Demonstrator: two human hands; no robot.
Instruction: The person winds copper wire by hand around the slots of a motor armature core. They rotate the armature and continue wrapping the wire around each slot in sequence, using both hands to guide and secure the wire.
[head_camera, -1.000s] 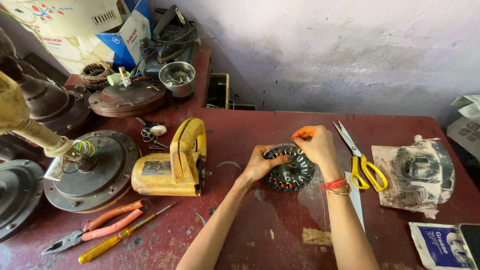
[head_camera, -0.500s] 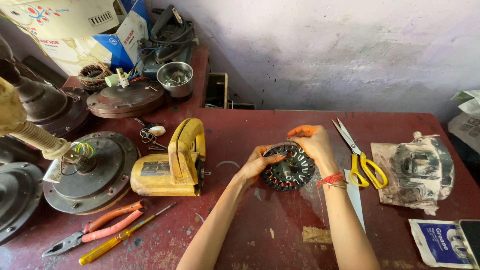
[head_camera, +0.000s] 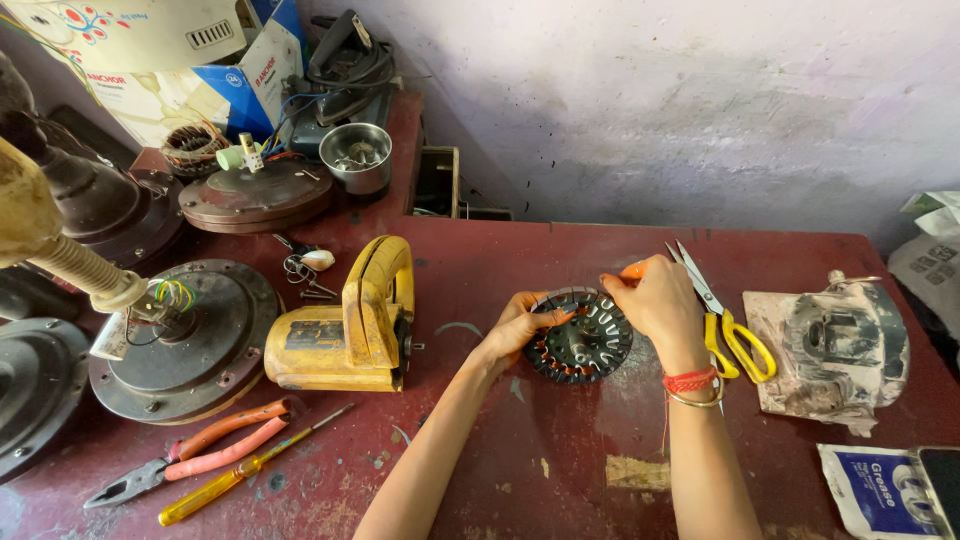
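A round black slotted motor stator (head_camera: 583, 338) with orange slot liners lies on the red table (head_camera: 560, 480). My left hand (head_camera: 520, 325) grips its left rim, thumb over the edge. At the stator's upper right, my right hand (head_camera: 655, 298) pinches an orange strip (head_camera: 631, 270) against the rim. A red thread and a bangle circle the right wrist.
Yellow-handled scissors (head_camera: 730, 325) lie just right of my right hand. A yellow power tool (head_camera: 350, 325) sits to the left, with fan motor housings (head_camera: 185, 345), red pliers (head_camera: 190, 460) and a yellow screwdriver (head_camera: 235, 480) beyond. A dirty motor part on paper (head_camera: 835, 345) and a white packet (head_camera: 880, 490) lie right.
Both hands and the stator stay in the same spot on the table. My right hand has turned slightly over the stator's upper right rim with the orange strip.
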